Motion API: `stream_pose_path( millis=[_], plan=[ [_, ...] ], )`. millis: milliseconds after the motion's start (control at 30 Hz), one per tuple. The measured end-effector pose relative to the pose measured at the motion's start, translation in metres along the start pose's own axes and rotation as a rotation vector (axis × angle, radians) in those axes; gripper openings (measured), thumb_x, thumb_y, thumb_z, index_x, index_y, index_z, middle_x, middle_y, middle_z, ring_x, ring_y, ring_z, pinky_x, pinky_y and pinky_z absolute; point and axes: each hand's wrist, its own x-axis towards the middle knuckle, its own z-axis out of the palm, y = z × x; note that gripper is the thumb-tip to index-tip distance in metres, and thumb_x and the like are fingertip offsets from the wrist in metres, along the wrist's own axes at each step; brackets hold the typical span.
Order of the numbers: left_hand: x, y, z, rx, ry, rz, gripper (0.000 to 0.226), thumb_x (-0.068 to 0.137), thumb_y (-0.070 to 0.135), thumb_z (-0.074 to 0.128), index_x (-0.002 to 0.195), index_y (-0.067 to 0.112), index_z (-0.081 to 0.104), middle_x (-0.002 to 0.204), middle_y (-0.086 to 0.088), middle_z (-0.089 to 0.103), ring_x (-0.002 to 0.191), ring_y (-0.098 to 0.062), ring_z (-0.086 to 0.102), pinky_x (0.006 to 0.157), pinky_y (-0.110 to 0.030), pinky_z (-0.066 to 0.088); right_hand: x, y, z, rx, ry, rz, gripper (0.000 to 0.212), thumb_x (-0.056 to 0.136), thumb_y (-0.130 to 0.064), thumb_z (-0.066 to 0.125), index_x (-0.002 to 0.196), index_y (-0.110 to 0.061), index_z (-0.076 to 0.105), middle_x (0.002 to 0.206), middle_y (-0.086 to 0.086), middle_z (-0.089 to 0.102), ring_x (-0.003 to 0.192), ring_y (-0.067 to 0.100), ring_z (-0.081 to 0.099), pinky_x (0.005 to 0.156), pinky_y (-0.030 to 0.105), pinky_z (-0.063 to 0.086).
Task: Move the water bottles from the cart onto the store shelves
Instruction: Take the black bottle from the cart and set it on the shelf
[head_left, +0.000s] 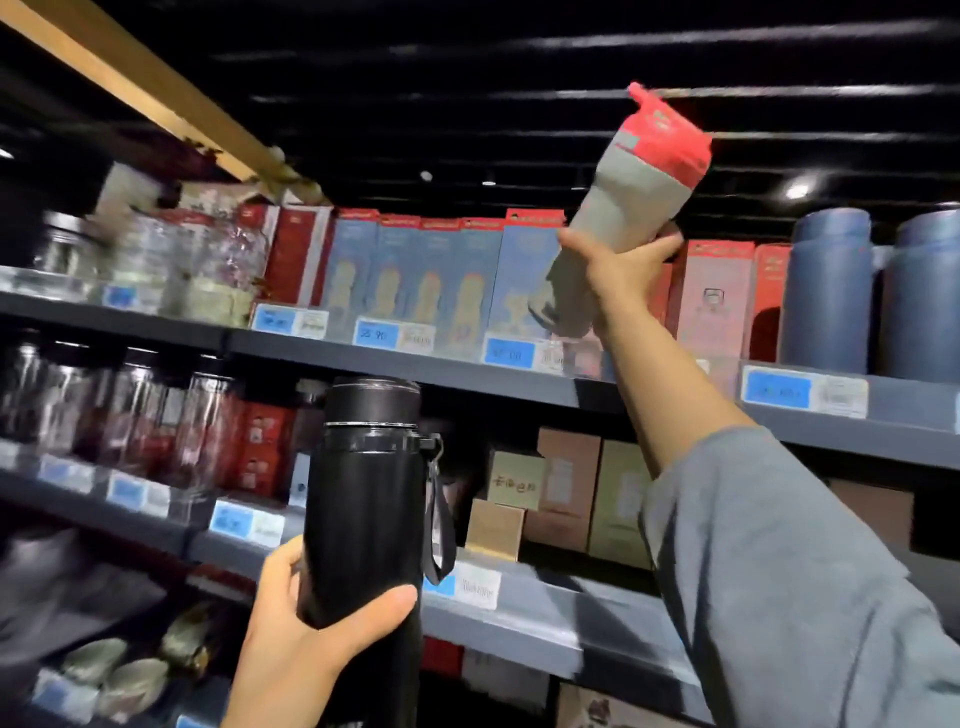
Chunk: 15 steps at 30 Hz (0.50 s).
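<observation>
Boxes (441, 280) and blue flasks (831, 291) crowding the top shelf (467, 371).

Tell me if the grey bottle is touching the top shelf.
Apart. The head view shows the grey bottle raised in the right hand, above the top shelf.

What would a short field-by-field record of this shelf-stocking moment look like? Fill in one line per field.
left hand: grips the black bottle near its base, upright
right hand: holds the grey bottle with red lid raised and tilted, above the top shelf
top shelf stock: blue boxes, two blue flasks at right
middle shelf: clear jars, cardboard boxes
cart: not in view
</observation>
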Motion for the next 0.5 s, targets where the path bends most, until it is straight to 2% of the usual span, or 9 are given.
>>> stream_pose_path(
  millis=[100,233,333,400,500],
  plan=[
    [0.003,0.006,-0.007,0.048,0.022,0.018,0.101,0.01,0.04,0.083,0.106,0.023,0.057,0.094,0.008,0.07,0.082,-0.002,0.066,0.072,-0.026,0.045,0.01,0.018,0.006,-0.365,-0.094,-0.027,0.11,0.059,-0.031,0.091,0.141,-0.012,0.021,0.136,0.011,0.05,0.118,0.029,0.055,0.099,0.043,0.046],
    [0.006,0.004,-0.011,0.053,0.058,0.041,0.122,-0.003,0.048,0.087,0.113,0.025,0.055,0.102,0.007,0.069,0.095,-0.011,0.065,0.085,-0.036,0.048,0.016,0.031,0.006,-0.69,-0.213,-0.003,0.104,0.056,-0.037,0.092,0.132,-0.009,0.027,0.129,0.014,0.054,0.116,0.037,0.055,0.094,0.047,0.048],
    [0.008,0.002,-0.007,-0.003,0.036,0.012,0.11,0.011,0.038,0.083,0.115,0.022,0.053,0.101,0.006,0.068,0.083,-0.003,0.066,0.072,-0.025,0.046,0.02,0.034,0.007,-0.757,-0.237,0.007,0.104,0.057,-0.038,0.092,0.132,-0.01,0.026,0.129,0.014,0.053,0.116,0.037,0.055,0.093,0.048,0.049],
    [0.007,0.001,-0.003,-0.003,0.028,-0.001,0.106,0.013,0.037,0.081,0.114,0.022,0.053,0.099,0.007,0.067,0.076,0.003,0.066,0.069,-0.022,0.044,0.022,0.034,0.008,-0.789,-0.23,0.038,0.104,0.06,-0.036,0.09,0.135,-0.01,0.024,0.132,0.013,0.051,0.117,0.036,0.054,0.091,0.045,0.048],
    [0.005,-0.002,-0.002,0.005,0.045,-0.031,0.099,0.016,0.029,0.085,0.11,0.024,0.053,0.098,0.006,0.067,0.08,0.0,0.064,0.067,-0.02,0.043,0.024,0.034,0.007,-0.83,-0.192,0.111,0.116,0.061,-0.037,0.09,0.145,-0.007,0.015,0.138,0.015,0.047,0.122,0.036,0.052,0.093,0.046,0.047]
  ],
)
